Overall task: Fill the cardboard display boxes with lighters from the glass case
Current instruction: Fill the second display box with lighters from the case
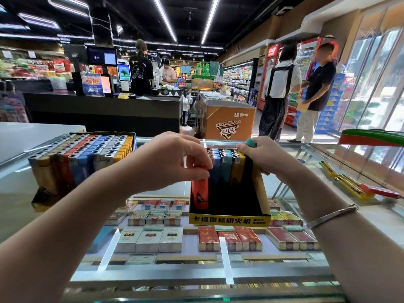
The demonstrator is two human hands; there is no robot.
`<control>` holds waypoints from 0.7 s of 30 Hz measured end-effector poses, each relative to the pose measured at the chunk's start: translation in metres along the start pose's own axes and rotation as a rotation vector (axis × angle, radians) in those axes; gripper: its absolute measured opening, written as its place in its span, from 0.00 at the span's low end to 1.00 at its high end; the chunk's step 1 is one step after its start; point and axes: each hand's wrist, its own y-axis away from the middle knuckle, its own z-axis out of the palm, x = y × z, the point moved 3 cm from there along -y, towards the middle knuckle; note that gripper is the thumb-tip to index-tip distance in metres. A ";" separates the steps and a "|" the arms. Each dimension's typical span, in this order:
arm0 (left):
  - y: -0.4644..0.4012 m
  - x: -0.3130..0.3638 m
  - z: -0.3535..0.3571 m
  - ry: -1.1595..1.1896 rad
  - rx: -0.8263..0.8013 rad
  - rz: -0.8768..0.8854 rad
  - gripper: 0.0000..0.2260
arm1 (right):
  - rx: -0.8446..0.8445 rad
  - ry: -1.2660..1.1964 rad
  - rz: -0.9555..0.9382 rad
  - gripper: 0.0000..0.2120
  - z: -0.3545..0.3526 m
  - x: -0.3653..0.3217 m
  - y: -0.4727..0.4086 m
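Note:
A yellow and black cardboard display box (229, 219) stands on the glass case top, its back rows holding blue, teal and yellow lighters (225, 165). My left hand (175, 158) pinches the top of a red lighter (200, 193) standing upright at the box's front left. Above the box's right rear corner, my right hand (264, 156) holds a teal lighter (251, 142). A second display box (41, 200) at the left is packed with several rows of lighters.
Under the glass top (328, 171) lie rows of cigarette packs (229, 239). Loose yellow and red lighters (354, 189) lie at the right. A red and green object (371, 136) juts in at the far right. Beyond are a checkout counter (102, 112), a freezer (227, 121) and people standing.

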 end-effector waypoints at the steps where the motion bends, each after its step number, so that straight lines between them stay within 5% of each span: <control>1: 0.002 -0.001 -0.001 -0.018 0.009 0.004 0.07 | -0.003 -0.003 0.001 0.13 0.000 -0.001 0.001; 13: 0.004 0.005 0.002 -0.307 0.025 0.136 0.06 | -0.010 -0.048 -0.005 0.14 0.001 0.000 0.002; 21: 0.004 -0.018 0.008 0.169 -0.061 -0.115 0.10 | -0.020 -0.062 -0.003 0.13 0.000 0.000 0.003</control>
